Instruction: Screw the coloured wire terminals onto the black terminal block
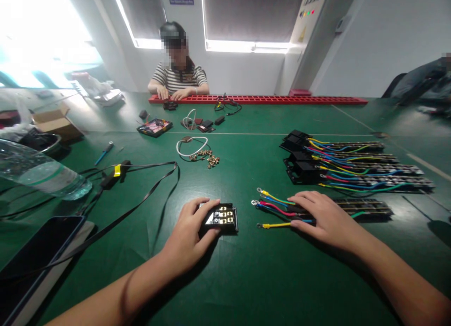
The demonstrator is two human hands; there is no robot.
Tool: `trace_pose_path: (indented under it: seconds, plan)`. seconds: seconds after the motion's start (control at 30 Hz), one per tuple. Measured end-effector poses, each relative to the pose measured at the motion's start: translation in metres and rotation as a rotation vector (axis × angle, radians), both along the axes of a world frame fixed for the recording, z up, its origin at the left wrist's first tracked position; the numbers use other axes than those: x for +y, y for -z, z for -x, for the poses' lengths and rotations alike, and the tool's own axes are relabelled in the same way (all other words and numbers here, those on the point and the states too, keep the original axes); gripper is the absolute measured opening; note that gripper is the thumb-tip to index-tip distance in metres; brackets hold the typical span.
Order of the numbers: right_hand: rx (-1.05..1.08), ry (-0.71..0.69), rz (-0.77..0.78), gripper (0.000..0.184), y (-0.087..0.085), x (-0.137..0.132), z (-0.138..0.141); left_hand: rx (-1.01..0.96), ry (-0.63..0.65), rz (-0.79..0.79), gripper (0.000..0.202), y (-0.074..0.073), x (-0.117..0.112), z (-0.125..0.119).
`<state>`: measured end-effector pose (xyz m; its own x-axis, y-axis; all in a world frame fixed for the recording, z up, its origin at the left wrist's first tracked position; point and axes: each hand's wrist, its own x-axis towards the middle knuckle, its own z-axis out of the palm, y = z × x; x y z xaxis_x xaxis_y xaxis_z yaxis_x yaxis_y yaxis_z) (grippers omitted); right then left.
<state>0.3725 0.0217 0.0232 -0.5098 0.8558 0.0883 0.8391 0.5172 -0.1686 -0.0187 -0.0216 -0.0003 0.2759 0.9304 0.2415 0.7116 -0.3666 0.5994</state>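
In the head view my left hand [195,227] grips a black terminal block [225,214] by its left side, thumb on the near edge and fingers over the far edge. Brass contacts show on its upper face. To its right, my right hand [322,218] is closed over a bundle of coloured wires [276,208] joined to a dark strip-like board [369,207]. Ring lugs on yellow, blue and red wires point left toward the block, apart from it. My palm hides where the wires meet the board.
Several similar wired assemblies [373,168] with black housings lie behind my right hand. Small brass screws [209,160] and a white loop [192,147] lie ahead. At left are a bottle [45,171], a phone [38,251] and a black cable [141,199]. A person [179,72] works opposite.
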Motion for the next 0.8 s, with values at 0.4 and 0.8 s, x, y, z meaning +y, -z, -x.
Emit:
trace_pose_path:
  seconds: [0.4, 0.8]
  plan:
    - [-0.034, 0.011, -0.001, 0.056, 0.0002, 0.0007, -0.0004, -0.016, 0.009, 0.012, 0.054, -0.0013, 0.0004, -0.0007]
    - [-0.009, -0.003, -0.040, 0.055, 0.0062, 0.0024, -0.0018, -0.032, -0.005, -0.001, 0.055, 0.0047, 0.0026, -0.0003]
